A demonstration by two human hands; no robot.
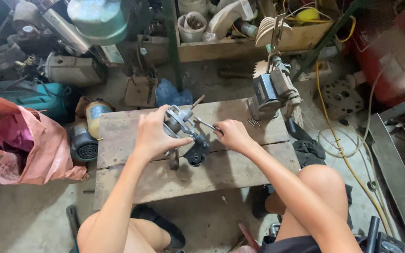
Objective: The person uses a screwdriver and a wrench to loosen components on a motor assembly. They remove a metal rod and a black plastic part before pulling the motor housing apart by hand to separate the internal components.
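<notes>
My left hand [153, 133] grips a grey metal motor part [180, 122] with a dark housing [197, 152] hanging under it, held just above a low wooden bench [132, 136]. My right hand [230, 133] holds a thin metal tool [206, 124] whose tip points into the part from the right. Both hands sit close together over the bench's middle. A wooden-handled tool [197, 101] lies behind the part.
A grey device with a winding mechanism [270, 93] stands at the bench's back right, small screws [253, 122] beside it. A pink sack [24, 140] lies left, a yellow cable [338, 140] and metal frame [394, 173] right, cluttered motors and a crate behind.
</notes>
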